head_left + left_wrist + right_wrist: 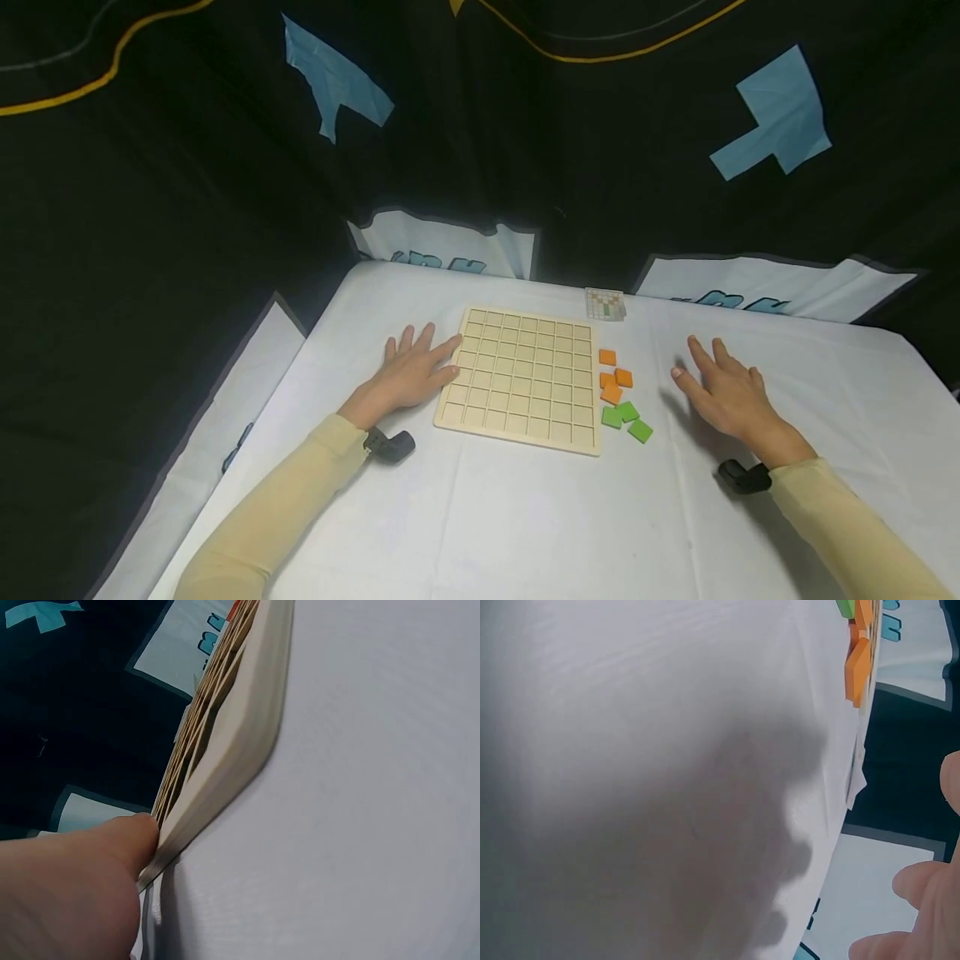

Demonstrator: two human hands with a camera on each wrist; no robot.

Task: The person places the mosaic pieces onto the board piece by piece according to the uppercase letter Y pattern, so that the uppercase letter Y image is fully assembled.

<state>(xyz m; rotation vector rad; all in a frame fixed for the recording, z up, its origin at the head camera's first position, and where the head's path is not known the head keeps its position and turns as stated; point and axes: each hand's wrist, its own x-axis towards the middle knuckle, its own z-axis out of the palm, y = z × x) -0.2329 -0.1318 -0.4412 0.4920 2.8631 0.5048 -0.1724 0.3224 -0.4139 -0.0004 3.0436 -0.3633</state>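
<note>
- The grid board (521, 379) lay on the tablecloth (525, 525).
- The left hand (408, 375) touched its left edge.
- Tiles (607, 357) lay between it and the right hand (727, 400).
- Behind them lay a card (604, 305).

We record a pale, wood-coloured square board (521, 379) with rounded corners, lying flat on the white cloth (540, 525), turned slightly askew in the head view. Its face carries a grid of shallow square recesses, which we see as bare pale surface inside a plain border. Just beside its right edge we note four orange tiles (607, 357), flat and square: one a little apart at the far end, three clustered, overlap or mere contact not determinable. Nearer the wearer we log three green tiles (640, 431), two close together, the third just beside them, set at an angle.
</note>
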